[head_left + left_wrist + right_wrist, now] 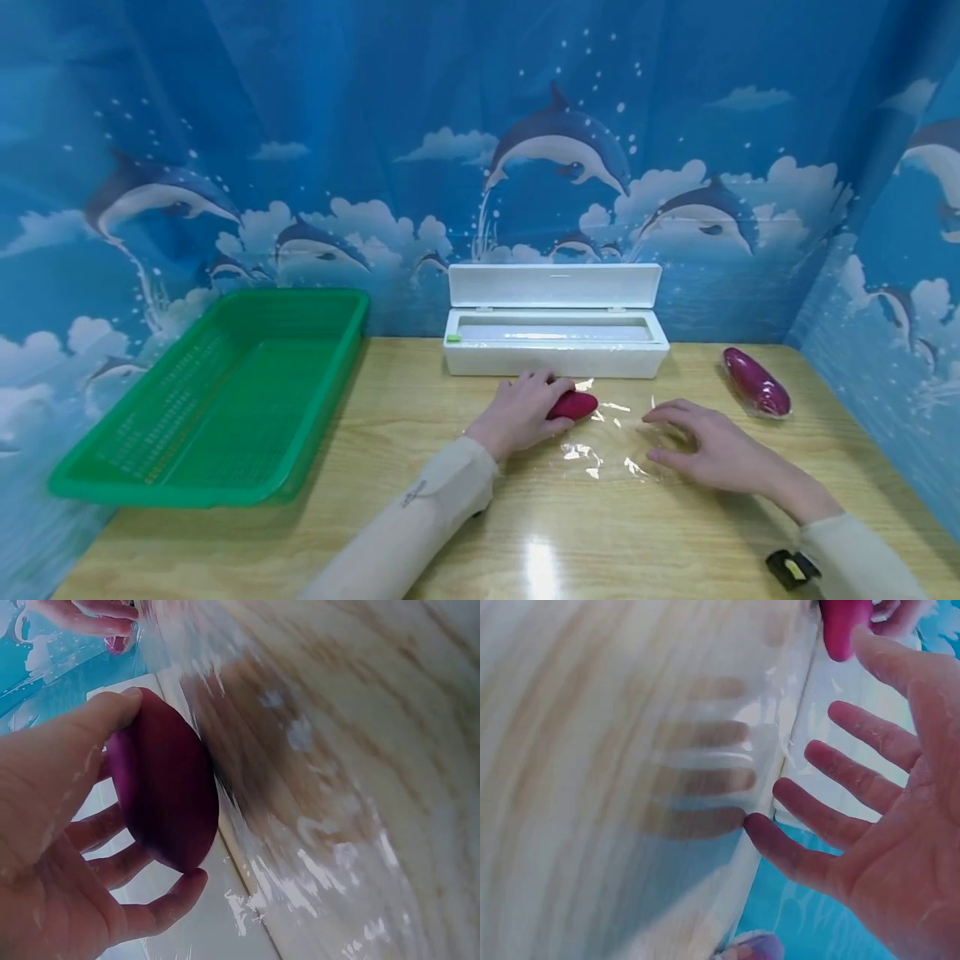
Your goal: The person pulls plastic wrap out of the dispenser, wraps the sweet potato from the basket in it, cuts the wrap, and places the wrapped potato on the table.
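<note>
A smooth purple-red sweet potato [573, 406], tapered at its ends, is in my left hand [523, 412]. In the left wrist view the thumb and fingers grip the sweet potato [169, 784] from both sides, close over the table. Under and beside it a sheet of clear cling film [600, 450] lies spread on the wood, showing by its bright creases. My right hand [708, 446] hovers over the right side of the film, holding nothing. Its fingers are spread and loosely bent in the right wrist view, where their reflections show on the glossy surface.
A white cling film dispenser [557, 360] with its lid raised and a green slider stands at the table's back. To the left is a green plastic basket [281, 492]. Another purple sweet potato [757, 385], wrapped in film, lies at the back right. A dolphin-print curtain surrounds the table.
</note>
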{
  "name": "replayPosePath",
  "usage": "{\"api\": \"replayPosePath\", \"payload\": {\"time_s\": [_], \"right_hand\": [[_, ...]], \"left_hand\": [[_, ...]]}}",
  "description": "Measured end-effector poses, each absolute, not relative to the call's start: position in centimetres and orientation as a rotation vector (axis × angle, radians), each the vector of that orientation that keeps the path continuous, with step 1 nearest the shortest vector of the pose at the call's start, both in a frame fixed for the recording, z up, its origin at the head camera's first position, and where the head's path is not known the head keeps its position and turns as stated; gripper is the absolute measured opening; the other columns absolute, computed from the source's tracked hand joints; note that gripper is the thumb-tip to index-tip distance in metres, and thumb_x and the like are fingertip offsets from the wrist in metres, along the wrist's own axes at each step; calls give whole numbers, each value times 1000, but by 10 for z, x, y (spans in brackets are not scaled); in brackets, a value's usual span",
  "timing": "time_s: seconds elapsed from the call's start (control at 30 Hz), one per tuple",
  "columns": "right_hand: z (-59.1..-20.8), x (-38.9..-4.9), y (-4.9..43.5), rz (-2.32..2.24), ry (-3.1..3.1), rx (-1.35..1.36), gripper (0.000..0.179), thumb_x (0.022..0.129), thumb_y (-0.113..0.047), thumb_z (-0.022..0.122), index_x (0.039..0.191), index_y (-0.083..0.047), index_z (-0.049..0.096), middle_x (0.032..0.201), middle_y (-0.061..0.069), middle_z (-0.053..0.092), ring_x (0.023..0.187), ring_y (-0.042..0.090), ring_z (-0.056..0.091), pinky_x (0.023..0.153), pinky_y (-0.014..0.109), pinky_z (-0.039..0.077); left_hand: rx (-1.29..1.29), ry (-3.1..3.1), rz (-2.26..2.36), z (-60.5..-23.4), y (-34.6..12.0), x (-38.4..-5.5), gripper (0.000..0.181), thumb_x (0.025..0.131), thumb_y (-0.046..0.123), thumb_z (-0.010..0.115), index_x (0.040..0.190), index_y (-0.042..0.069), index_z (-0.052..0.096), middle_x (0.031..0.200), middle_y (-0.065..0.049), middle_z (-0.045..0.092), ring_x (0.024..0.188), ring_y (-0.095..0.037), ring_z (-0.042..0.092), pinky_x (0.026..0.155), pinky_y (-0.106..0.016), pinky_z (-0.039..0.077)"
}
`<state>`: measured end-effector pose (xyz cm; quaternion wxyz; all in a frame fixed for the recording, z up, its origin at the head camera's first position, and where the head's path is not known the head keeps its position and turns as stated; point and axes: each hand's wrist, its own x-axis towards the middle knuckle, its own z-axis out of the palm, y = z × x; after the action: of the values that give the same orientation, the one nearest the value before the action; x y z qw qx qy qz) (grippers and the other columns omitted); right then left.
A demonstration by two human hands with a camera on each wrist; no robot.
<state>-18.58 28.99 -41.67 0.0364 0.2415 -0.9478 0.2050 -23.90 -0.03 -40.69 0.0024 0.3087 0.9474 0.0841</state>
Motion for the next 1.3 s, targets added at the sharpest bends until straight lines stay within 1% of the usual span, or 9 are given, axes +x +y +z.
{"api": "replayPosePath", "payload": {"time_s": [0.07,0.17,0.3,0.4,0.57,0.7,0.9,1.07,1.3], "right_hand": [[-415,-186,293,625,-2871,732,41,88,-38,80,121,-15,71,124,7,70,114,35,67,94,57,55],[-413,-184,294,621,-2841,733,30,86,-34,82,110,-19,73,114,-1,73,105,27,70,84,46,60],[-413,-181,295,626,-2849,830,19,84,-31,84,99,-25,73,101,-13,72,94,13,70,76,32,59],[-415,-178,295,627,-2858,931,18,83,-31,85,96,-27,73,97,-17,69,90,5,66,77,31,58],[-421,-175,296,581,-2815,1044,20,78,-28,87,91,-30,72,95,-18,67,85,-1,62,74,29,57],[-423,-173,297,519,-2769,1074,21,76,-24,88,87,-32,72,93,-18,68,82,-3,61,71,28,57],[-423,-172,298,473,-2829,1053,17,79,-26,86,86,-35,73,95,-17,68,83,-2,62,71,28,58],[-424,-171,299,444,-2784,1083,17,79,-21,85,88,-32,76,95,-16,69,83,-1,64,72,29,60],[-422,-172,299,489,-2822,1015,13,86,-16,80,90,-27,74,90,-15,71,80,-2,64,71,29,60]], "left_hand": [[963,2972,269,-406,0,-239,56,97,47,67,147,27,53,140,-2,59,121,-20,57,100,-47,54],[962,2980,287,-404,-2,-239,56,96,47,68,147,26,54,141,-2,59,123,-21,58,103,-50,53],[975,3012,312,-401,-10,-236,58,96,47,69,147,26,53,144,-2,58,126,-22,58,106,-49,52],[978,3035,373,-398,-23,-231,57,95,45,71,146,26,55,143,-2,59,126,-22,58,105,-46,52],[973,2946,564,-390,-61,-217,45,91,36,78,133,23,65,128,-3,65,113,-19,63,98,-40,54],[897,2811,595,-389,-100,-204,35,87,28,82,119,20,72,118,-3,68,103,-19,65,91,-36,56],[812,2724,542,-399,-130,-194,35,77,27,88,109,20,75,103,3,67,90,-12,63,81,-30,55],[892,2730,525,-407,-133,-191,24,79,24,86,101,21,76,95,5,65,81,-8,58,72,-23,50],[958,2781,459,-411,-132,-194,5,86,17,79,90,19,76,96,3,68,83,-9,63,75,-24,54]]}}
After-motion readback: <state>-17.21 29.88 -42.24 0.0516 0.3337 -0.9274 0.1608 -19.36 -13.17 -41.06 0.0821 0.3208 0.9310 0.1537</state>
